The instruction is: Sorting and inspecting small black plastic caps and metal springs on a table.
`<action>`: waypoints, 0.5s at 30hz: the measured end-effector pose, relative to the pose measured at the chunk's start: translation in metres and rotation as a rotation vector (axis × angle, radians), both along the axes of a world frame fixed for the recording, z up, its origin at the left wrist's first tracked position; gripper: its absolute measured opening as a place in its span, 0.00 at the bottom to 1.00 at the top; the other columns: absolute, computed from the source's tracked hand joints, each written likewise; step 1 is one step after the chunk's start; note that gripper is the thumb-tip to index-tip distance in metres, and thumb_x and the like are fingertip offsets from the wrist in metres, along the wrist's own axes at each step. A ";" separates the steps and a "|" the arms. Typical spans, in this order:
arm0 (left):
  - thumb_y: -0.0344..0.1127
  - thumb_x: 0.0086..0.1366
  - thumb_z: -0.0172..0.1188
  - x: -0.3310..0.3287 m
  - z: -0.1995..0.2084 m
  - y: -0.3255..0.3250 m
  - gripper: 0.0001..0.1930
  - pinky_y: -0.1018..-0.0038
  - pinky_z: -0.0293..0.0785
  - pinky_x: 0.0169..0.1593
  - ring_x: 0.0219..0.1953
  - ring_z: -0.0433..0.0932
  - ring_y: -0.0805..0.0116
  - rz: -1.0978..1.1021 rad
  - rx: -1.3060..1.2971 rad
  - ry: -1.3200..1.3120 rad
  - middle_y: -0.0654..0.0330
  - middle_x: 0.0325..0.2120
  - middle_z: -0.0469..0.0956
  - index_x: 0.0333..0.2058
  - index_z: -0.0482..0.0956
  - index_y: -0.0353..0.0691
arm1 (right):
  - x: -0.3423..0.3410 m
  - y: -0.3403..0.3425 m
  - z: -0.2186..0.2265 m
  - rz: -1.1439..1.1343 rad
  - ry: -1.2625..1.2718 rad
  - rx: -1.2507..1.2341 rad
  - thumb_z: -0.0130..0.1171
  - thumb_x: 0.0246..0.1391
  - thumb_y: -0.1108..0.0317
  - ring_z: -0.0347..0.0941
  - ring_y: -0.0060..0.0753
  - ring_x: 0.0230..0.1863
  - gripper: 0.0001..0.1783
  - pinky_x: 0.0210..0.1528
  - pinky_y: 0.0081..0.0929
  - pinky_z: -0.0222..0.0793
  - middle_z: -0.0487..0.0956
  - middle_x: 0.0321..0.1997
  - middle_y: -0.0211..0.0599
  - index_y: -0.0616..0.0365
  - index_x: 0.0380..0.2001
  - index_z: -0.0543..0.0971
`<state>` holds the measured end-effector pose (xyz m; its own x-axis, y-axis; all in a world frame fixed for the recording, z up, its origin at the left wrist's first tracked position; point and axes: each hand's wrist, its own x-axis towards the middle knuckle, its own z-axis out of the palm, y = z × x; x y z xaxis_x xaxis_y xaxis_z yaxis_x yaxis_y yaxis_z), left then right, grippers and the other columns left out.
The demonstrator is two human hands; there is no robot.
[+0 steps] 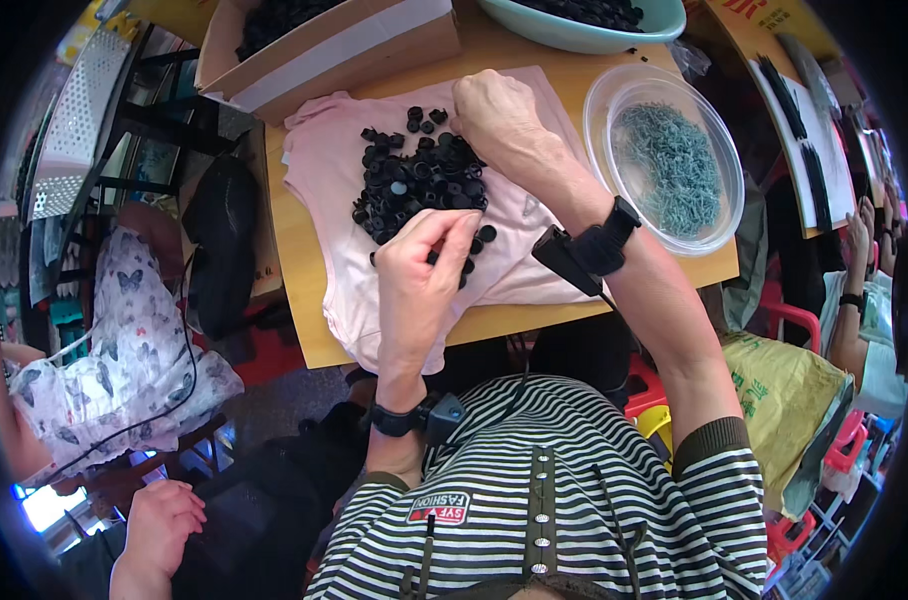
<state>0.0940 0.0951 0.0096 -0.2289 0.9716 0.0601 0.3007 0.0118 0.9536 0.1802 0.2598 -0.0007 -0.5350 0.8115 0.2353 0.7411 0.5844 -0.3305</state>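
Left hand: point(421, 270) centre of the frame, thumb and fingertips pressed together — cannot tell whether a piece sits between them
Right hand: point(499, 115) upper centre, back upward, fingers curled under; cannot tell its grip
Black pieces: point(419, 185) heaped left of upper centre, beside both hands
Pink cloth: point(324, 205) under the heap
Clear tub: point(731, 190) upper right — grey-green bits point(669, 165) inside
Cardboard box: point(349, 60) upper left

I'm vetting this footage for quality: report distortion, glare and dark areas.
Head view: fisheye curvature bends the perforated panel near the left rim; the corners go black; a bright patch lower left looks washed out; the clear tub shows pale highlights; piled black pieces partly merge.
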 end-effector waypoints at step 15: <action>0.25 0.54 0.61 0.043 -0.026 0.044 0.06 0.66 0.72 0.37 0.33 0.74 0.54 -0.132 0.295 0.675 0.55 0.29 0.75 0.32 0.78 0.35 | 0.085 -0.053 0.019 0.011 0.479 -0.096 0.57 0.46 0.70 0.72 0.56 0.37 0.08 0.37 0.43 0.68 0.75 0.31 0.50 0.62 0.30 0.73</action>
<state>0.1367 0.1387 -0.0165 0.0676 0.9101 0.4087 0.8028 -0.2928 0.5194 0.2653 0.2066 0.0182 -0.3937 0.8362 0.3817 0.4860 0.5418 -0.6857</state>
